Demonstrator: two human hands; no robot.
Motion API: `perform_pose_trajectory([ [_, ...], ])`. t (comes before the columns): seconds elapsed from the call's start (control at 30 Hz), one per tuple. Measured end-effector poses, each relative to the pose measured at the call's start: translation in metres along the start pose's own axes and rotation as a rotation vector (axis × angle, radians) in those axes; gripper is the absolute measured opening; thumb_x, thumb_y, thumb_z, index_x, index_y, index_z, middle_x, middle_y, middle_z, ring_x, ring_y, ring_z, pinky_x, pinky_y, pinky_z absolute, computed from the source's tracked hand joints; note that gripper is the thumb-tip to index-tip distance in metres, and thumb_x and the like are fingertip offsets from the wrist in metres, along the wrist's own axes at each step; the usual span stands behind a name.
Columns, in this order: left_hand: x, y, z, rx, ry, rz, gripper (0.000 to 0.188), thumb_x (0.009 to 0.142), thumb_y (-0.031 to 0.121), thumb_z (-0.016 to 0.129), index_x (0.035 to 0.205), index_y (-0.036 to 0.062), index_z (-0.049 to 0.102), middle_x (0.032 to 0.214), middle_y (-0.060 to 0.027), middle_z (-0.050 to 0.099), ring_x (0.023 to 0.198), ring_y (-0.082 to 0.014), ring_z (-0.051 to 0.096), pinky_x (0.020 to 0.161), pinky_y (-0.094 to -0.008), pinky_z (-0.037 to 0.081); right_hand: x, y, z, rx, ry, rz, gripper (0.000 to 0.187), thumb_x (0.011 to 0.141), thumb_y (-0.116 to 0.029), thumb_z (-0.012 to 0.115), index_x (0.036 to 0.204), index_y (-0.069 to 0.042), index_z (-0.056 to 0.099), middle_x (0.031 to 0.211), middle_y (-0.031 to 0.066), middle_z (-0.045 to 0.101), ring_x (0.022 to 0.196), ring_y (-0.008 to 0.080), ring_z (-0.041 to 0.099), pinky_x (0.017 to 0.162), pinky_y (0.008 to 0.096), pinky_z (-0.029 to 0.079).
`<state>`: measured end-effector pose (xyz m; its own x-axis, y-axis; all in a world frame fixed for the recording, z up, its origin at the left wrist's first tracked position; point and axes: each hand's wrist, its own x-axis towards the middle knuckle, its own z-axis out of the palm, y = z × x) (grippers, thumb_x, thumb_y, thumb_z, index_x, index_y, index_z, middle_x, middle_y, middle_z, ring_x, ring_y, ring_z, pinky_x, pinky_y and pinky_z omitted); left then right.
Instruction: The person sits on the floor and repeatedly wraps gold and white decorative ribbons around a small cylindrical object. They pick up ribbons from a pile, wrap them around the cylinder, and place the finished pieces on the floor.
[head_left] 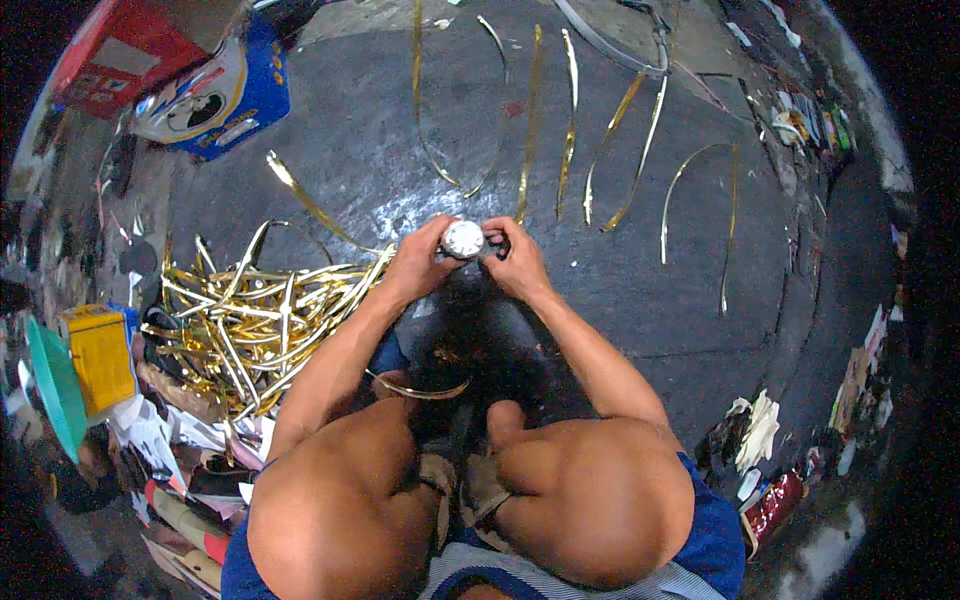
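A small round thing with a speckled white top (463, 239) is between my hands, above the dark mat; its kind is unclear. My left hand (422, 262) grips its left side, thumb near and fingers far. From the right, the curled fingers and thumb of my right hand (516, 264) close in on its right edge. On the left, beside my left forearm, lies a tangled pile of shiny gold strips (255, 320). One loose strip (315, 205) runs from the pile toward the far left. Below my hands, between my knees, the surface is dark and glossy.
Several separate gold strips (568, 125) lie across the dark mat (640, 310) ahead and to the right. A blue and white box (235, 95) stands far left. A yellow tin (98, 360) and a green plate-like piece (55, 385) stand left. Scraps line the right edge.
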<state>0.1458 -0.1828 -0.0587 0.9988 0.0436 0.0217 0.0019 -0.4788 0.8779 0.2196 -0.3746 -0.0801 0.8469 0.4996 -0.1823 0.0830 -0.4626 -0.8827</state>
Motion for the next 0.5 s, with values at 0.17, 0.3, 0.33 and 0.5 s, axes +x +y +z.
perform_pose_trajectory([
  [0.17, 0.0, 0.0, -0.003, 0.051, 0.029, -0.003, 0.048, 0.072, -0.002, 0.075, 0.117, 0.0053, 0.057, 0.108, -0.0182, 0.066, 0.105, -0.0384, 0.065, 0.086, -0.0411, 0.052, 0.025, 0.034, 0.023, 0.084, 0.045, 0.348, 0.024, 0.082, -0.007, 0.072, 0.104, -0.003, 0.064, 0.083, 0.0041, 0.069, 0.077, 0.0118, 0.062, 0.071, 0.0278, 0.05],
  [0.3, 0.002, 0.006, 0.002, 0.018, 0.033, -0.004, 0.042, 0.073, -0.002, 0.073, 0.112, 0.0044, 0.056, 0.103, -0.0191, 0.065, 0.101, -0.0407, 0.065, 0.082, -0.042, 0.052, 0.028, 0.042, 0.014, 0.375, 0.019, 0.311, 0.019, 0.082, 0.002, 0.07, 0.096, -0.006, 0.062, 0.083, 0.002, 0.068, 0.076, 0.0082, 0.061, 0.068, 0.0244, 0.048],
  [0.33, 0.004, 0.006, 0.004, 0.006, 0.04, 0.006, 0.041, 0.074, -0.002, 0.073, 0.111, 0.0042, 0.056, 0.102, -0.0191, 0.066, 0.1, -0.041, 0.065, 0.082, -0.0421, 0.052, 0.025, 0.041, 0.009, 0.408, 0.035, 0.25, 0.019, 0.081, 0.004, 0.07, 0.096, -0.006, 0.062, 0.084, 0.0016, 0.068, 0.075, 0.0079, 0.061, 0.068, 0.0239, 0.048],
  [0.5, 0.005, 0.001, -0.007, 0.037, -0.01, -0.014, 0.04, 0.074, 0.001, 0.077, 0.109, 0.0042, 0.056, 0.099, -0.0206, 0.066, 0.097, -0.0433, 0.064, 0.079, -0.0434, 0.052, 0.001, -0.046, -0.061, 0.65, 0.16, 0.055, 0.026, 0.08, 0.006, 0.072, 0.097, -0.01, 0.06, 0.081, -0.0024, 0.063, 0.077, 0.0084, 0.062, 0.073, 0.0234, 0.05],
])
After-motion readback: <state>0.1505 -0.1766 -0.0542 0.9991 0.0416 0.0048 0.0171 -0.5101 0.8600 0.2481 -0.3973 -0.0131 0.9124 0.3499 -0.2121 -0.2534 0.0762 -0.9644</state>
